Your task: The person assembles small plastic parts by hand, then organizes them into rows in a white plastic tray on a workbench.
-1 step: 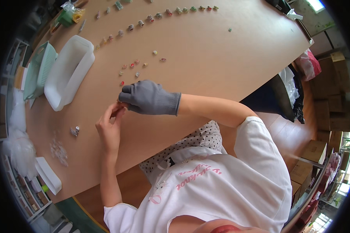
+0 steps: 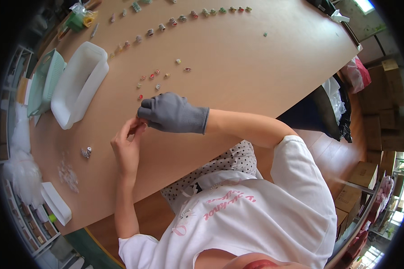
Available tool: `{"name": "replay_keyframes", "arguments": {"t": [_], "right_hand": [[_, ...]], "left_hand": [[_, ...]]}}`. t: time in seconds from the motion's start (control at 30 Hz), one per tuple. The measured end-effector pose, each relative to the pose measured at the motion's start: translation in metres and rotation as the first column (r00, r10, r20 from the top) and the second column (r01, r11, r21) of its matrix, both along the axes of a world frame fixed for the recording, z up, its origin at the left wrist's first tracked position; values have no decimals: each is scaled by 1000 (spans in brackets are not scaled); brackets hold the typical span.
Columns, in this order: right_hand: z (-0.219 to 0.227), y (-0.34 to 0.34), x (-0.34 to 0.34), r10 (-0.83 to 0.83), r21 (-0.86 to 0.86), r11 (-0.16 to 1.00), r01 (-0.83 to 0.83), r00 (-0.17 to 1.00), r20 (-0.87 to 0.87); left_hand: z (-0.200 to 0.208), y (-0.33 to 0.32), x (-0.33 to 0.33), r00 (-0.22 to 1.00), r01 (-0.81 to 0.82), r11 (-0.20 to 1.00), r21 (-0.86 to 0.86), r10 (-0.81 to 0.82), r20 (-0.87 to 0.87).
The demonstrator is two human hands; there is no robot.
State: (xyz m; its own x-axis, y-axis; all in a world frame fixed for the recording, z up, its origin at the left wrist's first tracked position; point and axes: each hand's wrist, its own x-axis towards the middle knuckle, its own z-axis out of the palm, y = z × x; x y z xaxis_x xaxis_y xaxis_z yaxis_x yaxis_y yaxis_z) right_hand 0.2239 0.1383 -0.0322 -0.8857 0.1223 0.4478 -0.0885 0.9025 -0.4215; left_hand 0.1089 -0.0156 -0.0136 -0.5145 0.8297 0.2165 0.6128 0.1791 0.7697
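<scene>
My left hand (image 2: 127,145) is bare, and its thumb and fingertips are pinched together above the table. My right hand (image 2: 171,113) wears a grey knitted glove, its fingers curled closed against the left fingertips. Whatever sits between them is covered by the fingers and too small to make out. Just beyond the glove lies a small red piece (image 2: 140,97). A whitish round piece (image 2: 158,86) and several other tiny coloured pieces (image 2: 151,76) are scattered a little farther off. Left of my bare hand stands a small clump of silvery pieces (image 2: 86,153).
A long curved row of small coloured pieces (image 2: 182,18) crosses the far tabletop (image 2: 238,58). At the left are a white plastic bin (image 2: 101,67) and a pale green basket (image 2: 45,87). Small clear bits (image 2: 67,174) lie near a white tray (image 2: 56,204). A black-lined bin (image 2: 314,110) stands right.
</scene>
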Motion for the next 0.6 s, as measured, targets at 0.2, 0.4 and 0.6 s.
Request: {"name": "replay_keyframes", "arguments": {"t": [0.2, 0.4, 0.6], "right_hand": [[-3, 5, 6, -108, 190, 975, 118, 992, -60], [-6, 1, 4, -152, 266, 949, 171, 984, -93], [-5, -8, 6, -179, 244, 950, 193, 981, -82]], "left_hand": [[-7, 24, -6, 908, 19, 1000, 13, -23, 418], [-20, 25, -12, 856, 36, 992, 120, -92, 508], [-16, 28, -6, 844, -17, 992, 127, -54, 534]]}}
